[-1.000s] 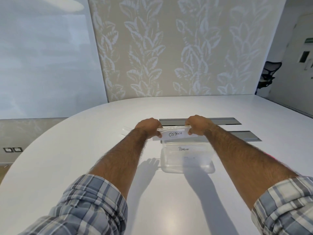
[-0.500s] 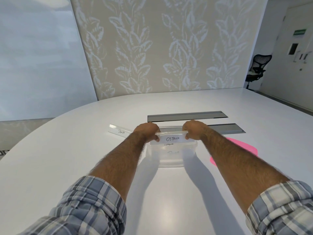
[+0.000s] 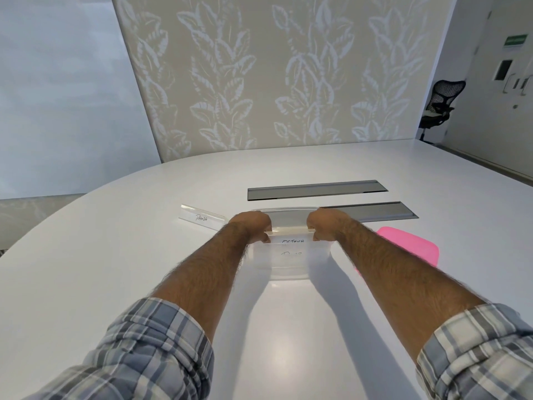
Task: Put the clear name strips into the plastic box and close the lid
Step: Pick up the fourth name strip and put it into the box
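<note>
while both hands [image 3: 253, 226] grip it, the ostrich strip [image 3: 289, 232] sits in the plastic box [image 3: 288, 267].

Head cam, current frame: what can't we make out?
- Head view, fingertips of left hand and right hand: curled under, hidden by the knuckles.
- Head view, lower strip in the plastic box: writing blurred through the wall; strip count unclear.
- Head view, pink lid: near edge hidden by the right forearm.
- Head view, OSTRICH strip: whether it touches the box rim, cannot tell.
</note>
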